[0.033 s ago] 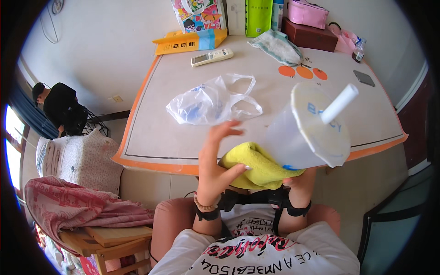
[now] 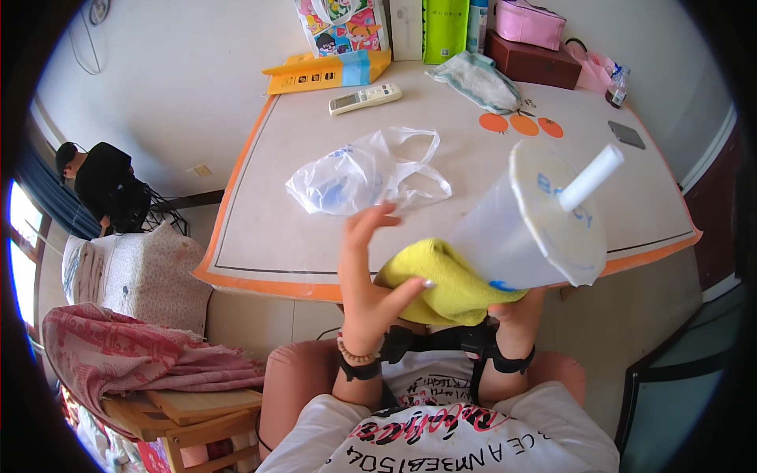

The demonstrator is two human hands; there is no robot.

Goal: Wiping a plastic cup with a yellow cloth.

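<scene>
A large translucent plastic cup (image 2: 505, 232) with a white lid and a thick white straw (image 2: 591, 177) is held up in front of me, tilted with its lid to the right. A yellow-green cloth (image 2: 441, 288) is wrapped about its lower end. My right hand (image 2: 514, 319) grips the cup's base through the cloth; its thumb shows, while its other fingers are hidden. My left hand (image 2: 369, 288) is beside the cloth, its fingers raised and apart, its thumb lying over the cloth. Black straps circle both wrists, and a beaded bracelet the left.
Beyond my left hand lies a clear plastic bag (image 2: 347, 181) on the table (image 2: 260, 229). Farther back are a remote control (image 2: 365, 99), a yellow packet (image 2: 323, 73), a striped towel (image 2: 477, 81), a brown box (image 2: 532, 61) and a phone (image 2: 627, 135). A person (image 2: 106, 181) stands at far left.
The cup and its straw have shifted slightly right. My left hand has moved a little up, its thumb still over the cloth.
</scene>
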